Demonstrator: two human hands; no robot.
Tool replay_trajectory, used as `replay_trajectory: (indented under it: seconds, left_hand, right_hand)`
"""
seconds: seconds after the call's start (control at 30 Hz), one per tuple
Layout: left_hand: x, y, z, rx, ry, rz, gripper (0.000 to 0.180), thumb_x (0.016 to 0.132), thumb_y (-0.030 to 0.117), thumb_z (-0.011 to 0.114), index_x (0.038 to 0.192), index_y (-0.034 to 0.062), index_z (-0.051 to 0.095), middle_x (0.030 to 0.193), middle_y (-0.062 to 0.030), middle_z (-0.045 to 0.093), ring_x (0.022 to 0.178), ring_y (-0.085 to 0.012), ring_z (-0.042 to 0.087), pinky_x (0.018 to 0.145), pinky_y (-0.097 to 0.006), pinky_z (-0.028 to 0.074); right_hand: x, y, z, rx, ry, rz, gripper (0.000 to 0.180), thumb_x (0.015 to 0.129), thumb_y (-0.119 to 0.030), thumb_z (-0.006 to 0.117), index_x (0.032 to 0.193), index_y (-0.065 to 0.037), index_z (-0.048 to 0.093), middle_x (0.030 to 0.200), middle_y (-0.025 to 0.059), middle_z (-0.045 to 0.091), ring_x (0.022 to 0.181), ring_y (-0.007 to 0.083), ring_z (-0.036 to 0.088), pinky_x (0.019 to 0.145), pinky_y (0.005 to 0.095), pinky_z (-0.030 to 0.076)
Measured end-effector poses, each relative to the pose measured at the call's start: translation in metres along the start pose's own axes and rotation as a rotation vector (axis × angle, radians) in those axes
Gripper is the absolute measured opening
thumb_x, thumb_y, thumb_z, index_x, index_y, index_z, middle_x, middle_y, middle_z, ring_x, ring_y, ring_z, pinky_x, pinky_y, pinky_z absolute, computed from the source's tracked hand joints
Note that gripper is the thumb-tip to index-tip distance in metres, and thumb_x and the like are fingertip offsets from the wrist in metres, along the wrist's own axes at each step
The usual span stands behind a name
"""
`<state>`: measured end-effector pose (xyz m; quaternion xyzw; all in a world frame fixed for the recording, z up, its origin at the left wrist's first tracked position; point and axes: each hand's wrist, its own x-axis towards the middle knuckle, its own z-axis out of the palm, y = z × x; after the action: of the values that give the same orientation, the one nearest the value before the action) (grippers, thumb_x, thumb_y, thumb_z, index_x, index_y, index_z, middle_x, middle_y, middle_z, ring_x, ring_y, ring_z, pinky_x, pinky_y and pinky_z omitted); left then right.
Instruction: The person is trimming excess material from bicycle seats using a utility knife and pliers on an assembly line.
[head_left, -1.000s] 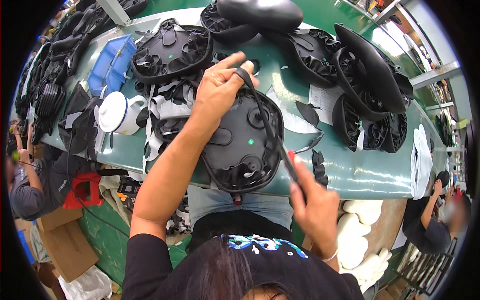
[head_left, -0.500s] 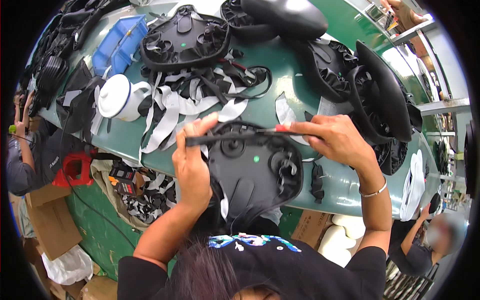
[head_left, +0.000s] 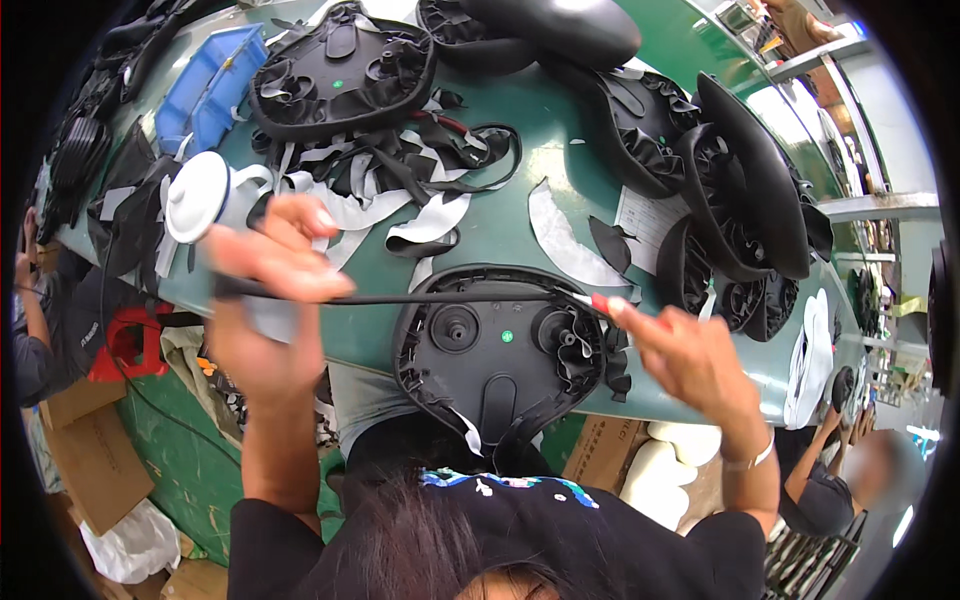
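Black strip (head_left: 440, 297) pulled taut between left hand (head_left: 268, 285) and right hand (head_left: 690, 360)

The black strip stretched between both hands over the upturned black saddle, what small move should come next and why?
Probably lower the black strip onto the rear rim of the upturned black saddle. The left hand and right hand hold it taut just above that gathered edge, not yet touching it.
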<state>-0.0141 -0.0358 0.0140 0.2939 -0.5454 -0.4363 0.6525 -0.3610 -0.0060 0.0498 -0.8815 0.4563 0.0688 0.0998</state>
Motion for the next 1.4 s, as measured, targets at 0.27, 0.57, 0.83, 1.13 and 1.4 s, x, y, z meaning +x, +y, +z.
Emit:
replay_trajectory:
  seconds: [0.27, 0.57, 0.83, 1.13, 1.4]
  left_hand:
    - [0.066, -0.023, 0.048, 0.898, -1.017, -0.369, 0.018, 0.075, 0.02, 0.072, 0.08, 0.0058, 0.062, 0.087, -0.0081, 0.063, 0.076, -0.0225, 0.06, 0.065, -0.036, 0.048]
    - [0.059, -0.063, 0.116, -0.264, -0.499, -0.723, 0.032, 0.092, 0.032, 0.056, 0.071, 0.0077, 0.05, 0.063, 0.0001, 0.049, 0.052, -0.0116, 0.052, 0.057, -0.027, 0.047]
    - [0.08, -0.01, 0.108, -0.4, 0.449, -0.01, 0.027, 0.09, 0.014, 0.049, 0.067, 0.0019, 0.046, 0.062, -0.0066, 0.048, 0.048, -0.0146, 0.042, 0.046, -0.028, 0.037]
    - [0.057, -0.046, 0.084, 0.891, 0.108, 0.061, 0.03, 0.085, 0.027, 0.063, 0.098, 0.0026, 0.053, 0.095, -0.016, 0.057, 0.067, -0.0273, 0.055, 0.067, -0.037, 0.047]
    - [0.02, -0.059, 0.025, 0.782, -0.696, -0.617, 0.036, 0.088, 0.032, 0.062, 0.1, -0.0012, 0.063, 0.086, -0.0082, 0.065, 0.083, -0.0217, 0.06, 0.077, -0.031, 0.046]
  right_hand:
    - [-0.038, -0.056, 0.012, 0.256, 0.153, 0.348, 0.058, 0.075, -0.007, 0.062, 0.131, -0.014, 0.051, 0.06, 0.0132, 0.051, 0.05, 0.0308, 0.055, 0.049, 0.0418, 0.043]
    - [-0.059, -0.056, 0.034, 0.277, 0.181, 0.334, 0.06, 0.078, -0.008, 0.063, 0.135, -0.016, 0.048, 0.059, 0.011, 0.051, 0.048, 0.029, 0.051, 0.046, 0.0407, 0.04]
    - [-0.079, -0.15, 0.076, 1.165, 0.351, 0.948, 0.057, 0.089, -0.01, 0.057, 0.14, -0.008, 0.03, 0.07, 0.0126, 0.061, 0.052, 0.0174, 0.06, 0.049, 0.0317, 0.047]
    - [-0.075, -0.161, 0.121, 1.426, 0.844, 0.887, 0.059, 0.083, -0.009, 0.065, 0.133, -0.002, 0.034, 0.084, 0.0033, 0.053, 0.066, 0.0085, 0.053, 0.058, 0.0227, 0.045]
    - [0.012, -0.084, 0.064, 1.334, 0.786, 0.486, 0.044, 0.077, -0.012, 0.072, 0.114, -0.002, 0.051, 0.082, -0.001, 0.053, 0.067, 0.0066, 0.047, 0.06, 0.0216, 0.041]
